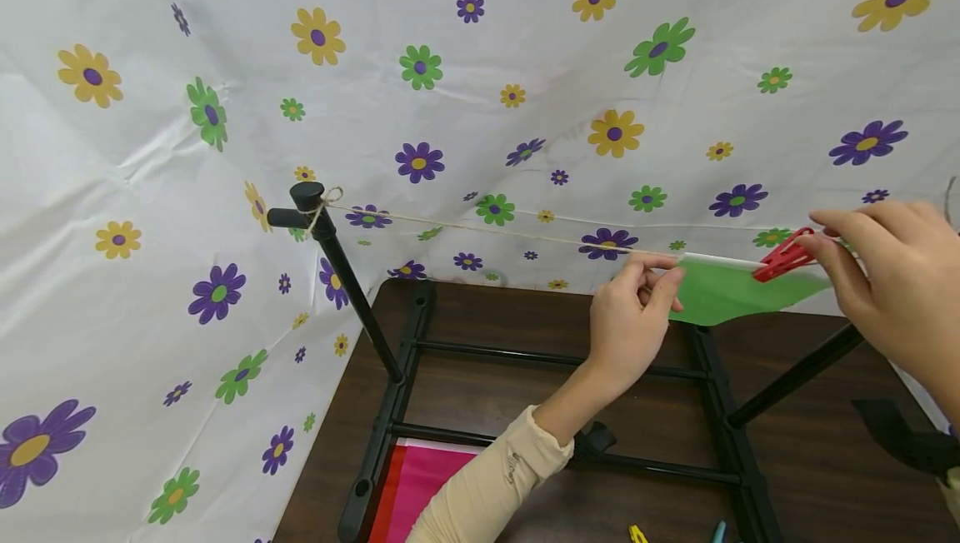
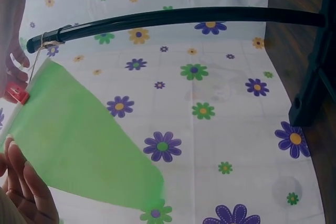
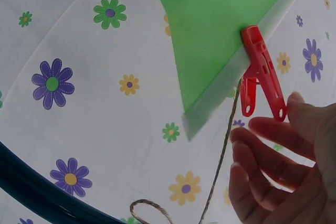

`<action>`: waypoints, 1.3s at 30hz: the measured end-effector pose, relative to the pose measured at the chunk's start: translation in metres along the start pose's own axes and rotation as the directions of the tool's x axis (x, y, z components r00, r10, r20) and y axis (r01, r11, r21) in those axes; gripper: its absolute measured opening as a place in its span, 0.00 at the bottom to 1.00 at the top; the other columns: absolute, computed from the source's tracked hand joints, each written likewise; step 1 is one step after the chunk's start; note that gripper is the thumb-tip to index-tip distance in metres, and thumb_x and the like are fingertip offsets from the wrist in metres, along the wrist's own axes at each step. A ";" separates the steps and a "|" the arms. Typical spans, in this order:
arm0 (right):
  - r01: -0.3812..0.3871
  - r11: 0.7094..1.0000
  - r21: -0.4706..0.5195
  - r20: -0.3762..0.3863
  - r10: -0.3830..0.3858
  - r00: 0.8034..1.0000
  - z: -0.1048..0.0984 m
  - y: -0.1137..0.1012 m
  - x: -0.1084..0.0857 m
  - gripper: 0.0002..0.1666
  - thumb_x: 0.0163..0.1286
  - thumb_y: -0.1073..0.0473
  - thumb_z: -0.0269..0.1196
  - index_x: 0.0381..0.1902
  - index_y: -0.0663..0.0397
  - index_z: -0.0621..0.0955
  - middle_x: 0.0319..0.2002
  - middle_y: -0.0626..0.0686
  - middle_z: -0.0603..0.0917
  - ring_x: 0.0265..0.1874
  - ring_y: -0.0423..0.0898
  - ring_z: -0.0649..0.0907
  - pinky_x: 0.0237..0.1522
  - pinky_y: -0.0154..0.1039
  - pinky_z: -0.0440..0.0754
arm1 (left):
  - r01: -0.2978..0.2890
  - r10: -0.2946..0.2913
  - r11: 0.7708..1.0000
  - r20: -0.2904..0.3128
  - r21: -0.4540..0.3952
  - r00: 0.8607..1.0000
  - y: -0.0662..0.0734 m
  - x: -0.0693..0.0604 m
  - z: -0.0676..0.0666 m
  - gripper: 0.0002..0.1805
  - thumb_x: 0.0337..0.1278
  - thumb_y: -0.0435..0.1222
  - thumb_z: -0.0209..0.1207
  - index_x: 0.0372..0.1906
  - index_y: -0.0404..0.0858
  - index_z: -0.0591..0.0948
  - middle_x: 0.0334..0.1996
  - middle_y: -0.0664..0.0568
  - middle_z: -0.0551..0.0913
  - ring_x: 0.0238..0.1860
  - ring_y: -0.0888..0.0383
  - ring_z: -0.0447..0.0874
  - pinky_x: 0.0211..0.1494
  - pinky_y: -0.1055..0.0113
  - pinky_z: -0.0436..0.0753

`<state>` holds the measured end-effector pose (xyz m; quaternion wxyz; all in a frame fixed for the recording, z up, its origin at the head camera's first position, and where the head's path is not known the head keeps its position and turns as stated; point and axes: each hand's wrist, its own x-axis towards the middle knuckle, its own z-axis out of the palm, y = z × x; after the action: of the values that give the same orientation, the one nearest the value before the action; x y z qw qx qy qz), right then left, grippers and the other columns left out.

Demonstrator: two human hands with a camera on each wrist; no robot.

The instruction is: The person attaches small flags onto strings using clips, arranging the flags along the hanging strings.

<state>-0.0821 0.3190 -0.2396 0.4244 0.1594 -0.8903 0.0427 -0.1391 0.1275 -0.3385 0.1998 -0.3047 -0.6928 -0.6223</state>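
My left hand (image 1: 628, 314) pinches the left end of the white top edge of a green pennant (image 1: 723, 289), right by the twine (image 1: 465, 226). In the left wrist view, the fingers of that hand (image 2: 26, 187) lie against the pennant's edge. A red clothespin (image 3: 262, 66) is clamped over the pennant's white band, at the twine. Around its handle end is my right hand (image 3: 283, 166), thumb and forefinger spread apart and the other fingers loosely bent. The right thumb is at or very near one handle; I cannot tell whether it touches.
The twine is tied to a black post (image 1: 341, 268) on the left. A black frame (image 1: 525, 353) lies on the brown table (image 1: 480, 393). Pink and red cloth (image 1: 427, 476) lies at lower left, with a yellow clip (image 1: 637, 534) near the front. A flowered sheet (image 1: 450, 118) hangs behind.
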 end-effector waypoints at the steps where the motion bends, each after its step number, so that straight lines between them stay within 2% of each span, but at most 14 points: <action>1: -0.001 1.000 -0.002 -0.004 0.001 1.000 0.000 0.000 0.000 0.54 0.82 0.29 0.34 0.45 0.79 0.81 0.36 0.77 0.80 0.41 0.75 0.76 0.43 0.69 0.74 | -0.008 0.008 1.000 -0.002 -0.008 1.000 -0.001 0.000 -0.001 0.07 0.77 0.33 0.57 0.50 0.33 0.81 0.22 0.49 0.84 0.19 0.75 0.72 0.20 0.79 0.69; 9: -0.046 0.999 -0.030 -0.022 0.045 0.999 0.004 0.002 -0.003 0.55 0.81 0.28 0.34 0.44 0.80 0.80 0.37 0.78 0.80 0.41 0.76 0.76 0.45 0.71 0.75 | -0.055 0.054 0.997 -0.020 -0.060 0.998 -0.006 -0.006 -0.009 0.09 0.80 0.32 0.52 0.47 0.30 0.80 0.16 0.50 0.75 0.16 0.74 0.63 0.18 0.78 0.64; 14: -0.060 0.998 -0.032 -0.099 0.057 0.994 0.006 0.005 -0.006 0.49 0.83 0.33 0.40 0.45 0.80 0.80 0.39 0.79 0.80 0.44 0.78 0.76 0.52 0.70 0.73 | -0.054 0.051 0.996 -0.044 -0.066 0.998 -0.007 -0.009 -0.016 0.12 0.81 0.31 0.49 0.44 0.28 0.81 0.16 0.48 0.76 0.15 0.73 0.62 0.16 0.78 0.62; 18: -0.104 0.995 0.005 -0.152 0.103 0.983 0.009 0.005 -0.011 0.47 0.82 0.34 0.44 0.47 0.80 0.81 0.42 0.79 0.80 0.47 0.78 0.76 0.66 0.59 0.71 | -0.053 0.050 0.996 -0.053 -0.066 0.997 -0.010 -0.010 -0.021 0.12 0.80 0.31 0.50 0.42 0.28 0.81 0.16 0.47 0.76 0.15 0.73 0.63 0.15 0.77 0.63; 21: -0.133 0.990 0.046 -0.204 0.139 0.969 0.011 0.005 -0.016 0.44 0.82 0.37 0.46 0.49 0.80 0.81 0.44 0.79 0.80 0.48 0.78 0.76 0.71 0.48 0.69 | -0.057 0.053 0.996 -0.054 -0.066 0.997 -0.011 -0.010 -0.026 0.12 0.80 0.31 0.50 0.41 0.28 0.81 0.16 0.47 0.76 0.15 0.72 0.64 0.15 0.77 0.63; 23: -0.146 0.987 0.074 -0.232 0.160 0.960 0.010 0.003 -0.018 0.41 0.83 0.39 0.48 0.51 0.80 0.81 0.45 0.80 0.80 0.48 0.78 0.76 0.71 0.43 0.68 | -0.058 0.055 0.996 -0.055 -0.063 0.997 -0.011 -0.010 -0.029 0.12 0.80 0.31 0.50 0.41 0.28 0.81 0.16 0.47 0.76 0.15 0.72 0.64 0.16 0.77 0.62; 27: -0.153 0.980 0.124 -0.321 0.186 0.929 0.008 -0.002 -0.026 0.33 0.83 0.48 0.51 0.52 0.79 0.81 0.46 0.81 0.81 0.47 0.79 0.78 0.69 0.39 0.69 | -0.053 0.050 0.997 -0.057 -0.062 0.997 -0.014 -0.013 -0.038 0.12 0.80 0.31 0.50 0.40 0.28 0.81 0.17 0.47 0.77 0.15 0.72 0.64 0.15 0.76 0.62; 30: -0.152 0.977 0.150 -0.368 0.198 0.908 0.007 -0.005 -0.033 0.26 0.82 0.55 0.53 0.52 0.80 0.80 0.45 0.81 0.80 0.43 0.78 0.76 0.67 0.33 0.67 | -0.042 0.039 0.998 -0.059 -0.048 0.997 -0.016 -0.015 -0.046 0.12 0.79 0.31 0.51 0.39 0.29 0.81 0.17 0.47 0.78 0.15 0.71 0.64 0.16 0.76 0.62; 33: -0.162 0.973 0.163 -0.351 0.210 0.912 0.007 -0.008 -0.040 0.24 0.82 0.58 0.53 0.51 0.82 0.80 0.43 0.82 0.79 0.40 0.78 0.74 0.65 0.29 0.65 | -0.030 0.029 0.999 -0.055 -0.024 0.998 -0.019 -0.018 -0.053 0.11 0.79 0.32 0.52 0.39 0.30 0.81 0.18 0.47 0.79 0.15 0.71 0.65 0.17 0.76 0.62; 39: -0.172 0.970 0.170 -0.313 0.219 0.924 0.012 -0.012 -0.049 0.29 0.83 0.55 0.52 0.49 0.84 0.79 0.40 0.84 0.78 0.36 0.78 0.74 0.62 0.21 0.60 | -0.026 0.027 0.999 -0.072 0.024 0.997 -0.025 -0.024 -0.064 0.11 0.79 0.32 0.53 0.38 0.31 0.82 0.19 0.48 0.81 0.16 0.69 0.68 0.18 0.76 0.65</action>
<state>-0.0582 0.3176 -0.2858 0.5487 0.0895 -0.8131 0.1729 -0.1449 0.0593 -0.3630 0.2363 -0.2889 -0.6881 -0.6222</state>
